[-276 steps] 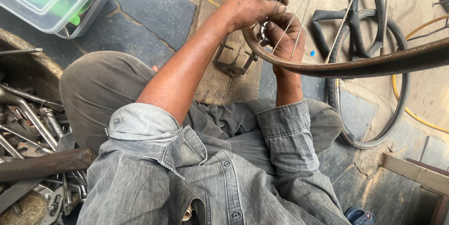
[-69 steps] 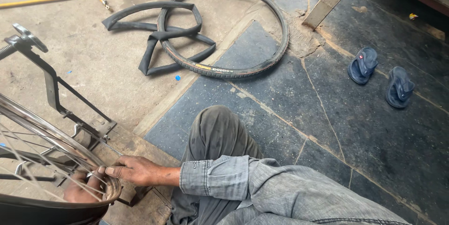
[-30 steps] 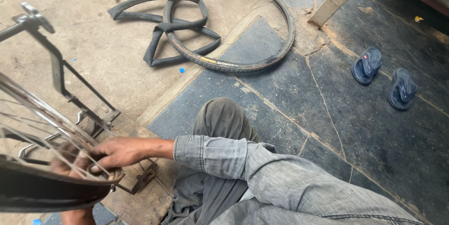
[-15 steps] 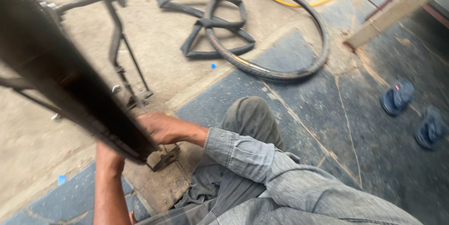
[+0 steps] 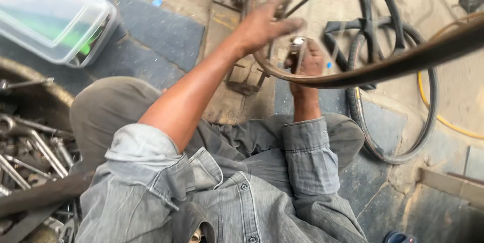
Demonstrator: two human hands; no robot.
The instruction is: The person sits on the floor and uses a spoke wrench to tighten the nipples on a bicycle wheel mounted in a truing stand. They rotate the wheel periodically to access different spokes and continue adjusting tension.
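View has swung since half a second ago: floor and sandals gone, lap and bicycle wheel rim point(image 5: 322, 79) now centred. Left hand point(image 5: 262, 26) curled over the rim at 12 o'clock, fingers closed around it. Right hand point(image 5: 305, 64) just beside it, pinching a small metal tool point(image 5: 297, 42) at a spoke. Loose tyre point(image 5: 398, 122) at 3 o'clock; wrench pile point(image 5: 30, 147) at 9; clear plastic box point(image 5: 50, 16) at 10. Judged: spoke work is back in hand.

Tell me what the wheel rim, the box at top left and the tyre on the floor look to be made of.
Wheel rim: likely metal, dull brownish sheen, thin spokes.
Box: clear plastic; contents show through.
Tyre: black rubber, matte, with a lighter sidewall band.
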